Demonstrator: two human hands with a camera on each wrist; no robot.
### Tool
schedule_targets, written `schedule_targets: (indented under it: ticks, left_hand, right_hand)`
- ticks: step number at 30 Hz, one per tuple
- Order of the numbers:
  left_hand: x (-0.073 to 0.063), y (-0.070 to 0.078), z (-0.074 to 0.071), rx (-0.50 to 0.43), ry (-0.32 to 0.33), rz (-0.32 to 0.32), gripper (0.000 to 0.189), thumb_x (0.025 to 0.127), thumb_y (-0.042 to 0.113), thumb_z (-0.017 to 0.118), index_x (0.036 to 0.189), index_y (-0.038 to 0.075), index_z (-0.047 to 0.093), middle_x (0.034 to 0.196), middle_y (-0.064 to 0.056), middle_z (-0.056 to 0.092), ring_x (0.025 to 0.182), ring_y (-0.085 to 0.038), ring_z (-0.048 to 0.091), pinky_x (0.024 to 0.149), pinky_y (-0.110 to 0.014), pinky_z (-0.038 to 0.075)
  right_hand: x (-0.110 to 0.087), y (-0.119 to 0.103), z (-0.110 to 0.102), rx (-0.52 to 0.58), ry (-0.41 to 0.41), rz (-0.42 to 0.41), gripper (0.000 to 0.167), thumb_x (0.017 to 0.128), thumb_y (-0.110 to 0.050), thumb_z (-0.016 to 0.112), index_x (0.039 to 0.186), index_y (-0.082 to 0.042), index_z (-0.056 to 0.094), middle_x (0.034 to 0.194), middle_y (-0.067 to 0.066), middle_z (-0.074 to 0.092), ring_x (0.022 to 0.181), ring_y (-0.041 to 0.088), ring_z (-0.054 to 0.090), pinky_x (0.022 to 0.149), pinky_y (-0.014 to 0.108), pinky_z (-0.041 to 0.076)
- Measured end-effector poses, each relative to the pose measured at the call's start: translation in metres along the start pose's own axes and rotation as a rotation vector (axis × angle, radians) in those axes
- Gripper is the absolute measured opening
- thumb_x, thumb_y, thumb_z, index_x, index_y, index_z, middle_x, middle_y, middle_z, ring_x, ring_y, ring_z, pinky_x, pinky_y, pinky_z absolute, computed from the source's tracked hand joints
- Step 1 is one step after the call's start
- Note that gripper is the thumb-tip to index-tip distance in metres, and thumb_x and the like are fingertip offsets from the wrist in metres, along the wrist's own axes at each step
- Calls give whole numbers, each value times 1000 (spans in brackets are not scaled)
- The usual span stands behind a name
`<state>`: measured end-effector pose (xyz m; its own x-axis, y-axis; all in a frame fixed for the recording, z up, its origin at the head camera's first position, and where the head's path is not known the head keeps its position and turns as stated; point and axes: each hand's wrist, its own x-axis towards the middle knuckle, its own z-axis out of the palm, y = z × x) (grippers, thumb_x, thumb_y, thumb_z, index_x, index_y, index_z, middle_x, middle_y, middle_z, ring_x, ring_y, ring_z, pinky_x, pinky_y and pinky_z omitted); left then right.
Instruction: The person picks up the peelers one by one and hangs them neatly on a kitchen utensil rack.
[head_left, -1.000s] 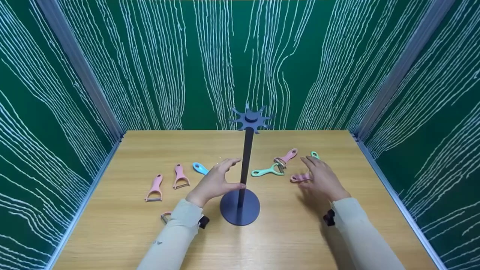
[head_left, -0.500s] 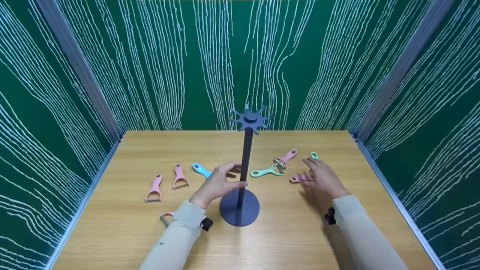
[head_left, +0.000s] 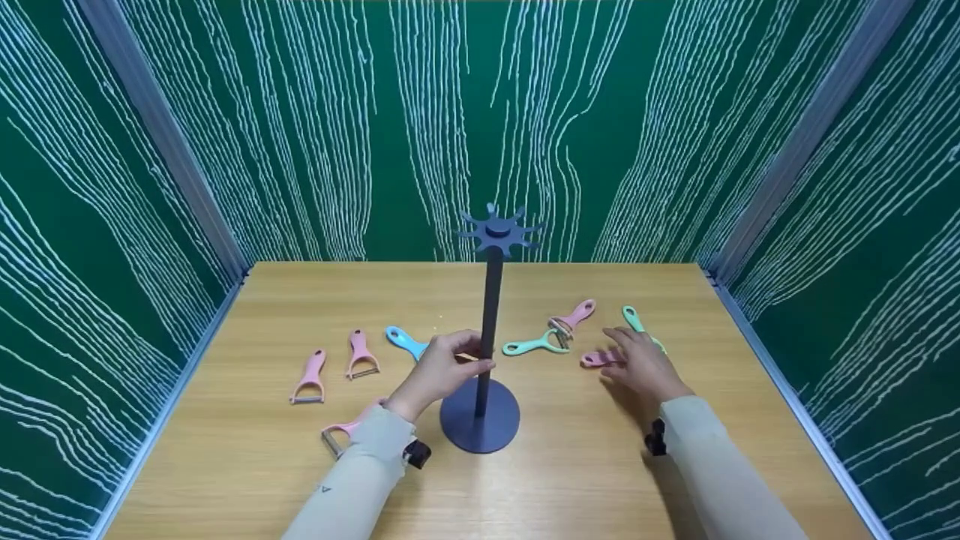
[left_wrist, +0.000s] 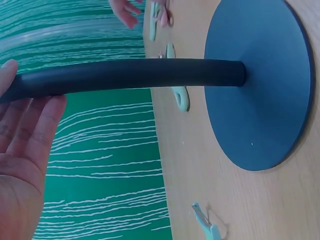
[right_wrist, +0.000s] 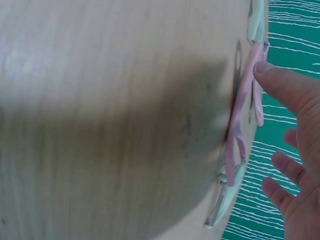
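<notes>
A dark stand (head_left: 491,300) with a round base (head_left: 480,435) and a star-shaped hook top (head_left: 498,229) stands at the middle of the table. My left hand (head_left: 439,371) holds its pole, fingers on one side and thumb on the other; the left wrist view shows the pole (left_wrist: 135,74) crossing that grip. Over a pink peeler (head_left: 598,359) hovers my right hand (head_left: 646,364), fingers spread, covering part of it. In the right wrist view the thumb is close beside the pink peeler (right_wrist: 245,92). A green peeler (head_left: 632,318) lies just beyond the hand.
Right of the pole, a mint peeler (head_left: 529,346) and a pink peeler (head_left: 581,310) lie head to head. A blue peeler (head_left: 405,340) and several pink peelers (head_left: 360,349) are on the left. Green panels (head_left: 420,127) enclose the table's back and sides.
My left fingers have closed round the pole, and the stand's top has shifted slightly left. The right hand has come slightly nearer and lower, uncovering more of the green peeler.
</notes>
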<state>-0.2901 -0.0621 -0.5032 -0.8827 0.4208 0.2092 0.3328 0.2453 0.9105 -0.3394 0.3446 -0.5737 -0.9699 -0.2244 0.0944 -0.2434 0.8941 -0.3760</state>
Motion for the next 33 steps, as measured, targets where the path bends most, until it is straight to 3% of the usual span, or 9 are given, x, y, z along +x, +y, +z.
schedule_targets:
  ticks: [3,15,21,27,33]
  left_hand:
    - [-1,1,1,5,3,-3,21,101,12,78,122,11,77,115,-6,81,108,-22,77,95,-38,65]
    - [-1,3,0,56,-14,5,15,103,15,76,118,14,76,114,-7,80,107,-21,76,99,-46,63]
    - [-2,2,1,74,-37,15,14,103,17,76,117,15,75,116,-11,80,107,-19,75,97,-42,64]
    - [-2,3,1,83,-38,27,13,103,16,77,115,15,75,112,-3,80,105,-15,75,95,-37,64]
    - [-2,2,1,71,-37,46,11,102,15,78,113,13,76,108,-3,80,103,-17,76,91,-36,64]
  right_hand:
    - [1,1,3,-22,7,-23,77,93,-19,88,159,-5,51,158,29,53,144,55,48,118,71,41]
    - [11,1,12,-29,-82,46,62,98,-21,82,155,-9,59,157,26,56,145,54,50,120,73,37]
    - [14,3,18,-46,-77,8,52,101,-21,79,148,-5,64,149,27,63,139,53,57,118,70,42]
    - [17,2,21,-58,-64,-9,41,103,-20,76,140,-5,70,142,24,69,135,52,60,116,70,45]
    - [14,4,25,-73,-11,-76,25,101,-12,77,124,-3,78,125,19,78,116,43,70,103,61,55]
